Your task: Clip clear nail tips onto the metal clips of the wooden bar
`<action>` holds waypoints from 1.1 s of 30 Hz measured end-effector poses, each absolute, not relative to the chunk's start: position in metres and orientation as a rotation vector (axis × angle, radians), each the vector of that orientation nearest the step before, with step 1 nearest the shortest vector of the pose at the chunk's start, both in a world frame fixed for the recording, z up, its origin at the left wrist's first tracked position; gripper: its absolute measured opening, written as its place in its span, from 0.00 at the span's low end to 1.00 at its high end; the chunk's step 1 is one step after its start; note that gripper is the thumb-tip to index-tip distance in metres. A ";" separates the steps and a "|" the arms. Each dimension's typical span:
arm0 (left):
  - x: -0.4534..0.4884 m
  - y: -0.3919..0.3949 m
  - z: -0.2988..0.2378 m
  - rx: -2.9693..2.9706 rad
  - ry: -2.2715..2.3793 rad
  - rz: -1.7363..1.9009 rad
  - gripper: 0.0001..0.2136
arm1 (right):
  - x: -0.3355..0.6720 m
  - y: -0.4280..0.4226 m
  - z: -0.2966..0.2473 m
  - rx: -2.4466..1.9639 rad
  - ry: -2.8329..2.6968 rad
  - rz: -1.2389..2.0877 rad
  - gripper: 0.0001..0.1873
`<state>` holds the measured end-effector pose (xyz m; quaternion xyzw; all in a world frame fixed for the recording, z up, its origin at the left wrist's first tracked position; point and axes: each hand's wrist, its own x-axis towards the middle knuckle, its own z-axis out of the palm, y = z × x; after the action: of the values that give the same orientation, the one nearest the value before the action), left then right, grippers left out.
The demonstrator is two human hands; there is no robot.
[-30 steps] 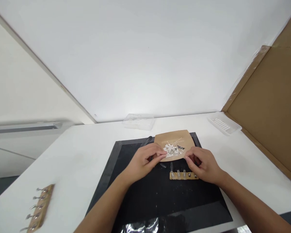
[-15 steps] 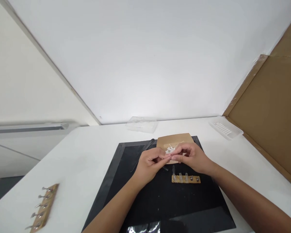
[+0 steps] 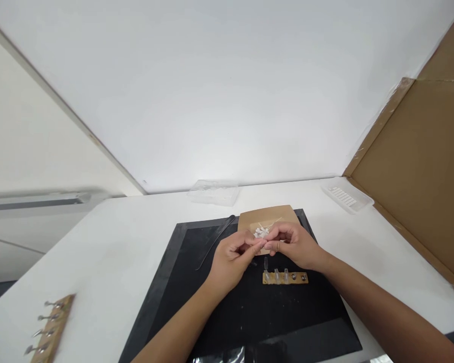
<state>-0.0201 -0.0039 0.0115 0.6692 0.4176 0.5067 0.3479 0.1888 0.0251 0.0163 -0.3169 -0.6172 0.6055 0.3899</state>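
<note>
Where the hands meet: just above the far half of the black mat [image 3: 196, 302], at the near edge of the paper tray [image 3: 268, 216], with the fingertips of both hands touching.
Left grip: the left hand [image 3: 230, 257] has thumb and forefinger pinched together and the other fingers curled in. Whatever sits between the tips is too small to tell.
Right grip: the right hand [image 3: 295, 245] is pinched the same way, its tips against the left's.
Paper tray: one, brown, on the far edge of the mat. It holds a small heap of white pieces [image 3: 261, 232], directly behind the fingertips.
Wooden strip: one [image 3: 285, 278], flat on the mat just in front of the right hand. It has five pegs in a row, the three on the left under clear caps and the two on the right bare metal.
Loose cap: one clear piece [image 3: 266, 263], upright on the mat just behind the strip's left end.
Second strip: one [image 3: 50, 326], at the near left of the bench [image 3: 117, 252], well apart. Four metal pegs show, and its near end is cut off.
Dark tool: one [image 3: 216, 238], slim, on the mat left of the tray.
Far side: one clear bag [image 3: 214, 191], contents unclear, and one clear plastic tray [image 3: 346, 196] holding a row of white pieces.
</note>
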 end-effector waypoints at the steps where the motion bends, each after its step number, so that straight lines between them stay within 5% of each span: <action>1: -0.021 -0.004 0.012 1.745 1.071 1.325 0.11 | 0.189 0.024 0.017 -0.811 -1.566 1.550 0.15; 22: -0.022 -0.012 0.024 1.860 0.917 1.353 0.09 | 0.190 0.006 0.038 -0.939 -1.798 1.206 0.09; 33: -0.020 -0.013 0.019 1.735 0.856 1.379 0.05 | 0.186 0.005 0.031 -0.846 -1.726 1.299 0.10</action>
<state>-0.0200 -0.0127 0.0192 0.6774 0.3344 0.5384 0.3736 0.1855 0.0046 0.0311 -0.3341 -0.6822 0.5132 0.3994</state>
